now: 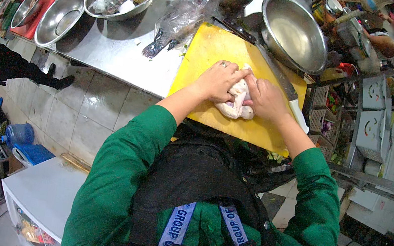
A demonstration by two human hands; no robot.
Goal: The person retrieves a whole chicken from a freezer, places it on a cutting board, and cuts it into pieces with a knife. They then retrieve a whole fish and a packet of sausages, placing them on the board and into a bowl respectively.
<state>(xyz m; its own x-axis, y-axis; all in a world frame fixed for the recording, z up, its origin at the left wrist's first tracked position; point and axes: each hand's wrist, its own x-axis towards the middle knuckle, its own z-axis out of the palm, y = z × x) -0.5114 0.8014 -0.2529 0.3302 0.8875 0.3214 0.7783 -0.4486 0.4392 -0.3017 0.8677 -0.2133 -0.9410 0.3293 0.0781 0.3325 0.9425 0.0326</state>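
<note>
Grips pale, slick-skinned raw poultry (232, 110) on the flat yellow cutting board (203, 47) with the curled left hand (219, 82) and right hand (267, 100). Seems to be in one piece so far; cannot make out cuts beneath the grip. Has a long, white-handled knife (282, 80) lying unheld on the board's right side, then a round, shiny steel bowl (297, 33) and crinkled clear plastic bag (187, 14) beyond.

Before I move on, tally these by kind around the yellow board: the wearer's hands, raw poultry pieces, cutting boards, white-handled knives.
Hands: 2 (left hand, right hand)
Raw poultry piece, partly hidden by the hands: 1
Yellow cutting board: 1
White-handled knife: 1
Total: 5
</note>
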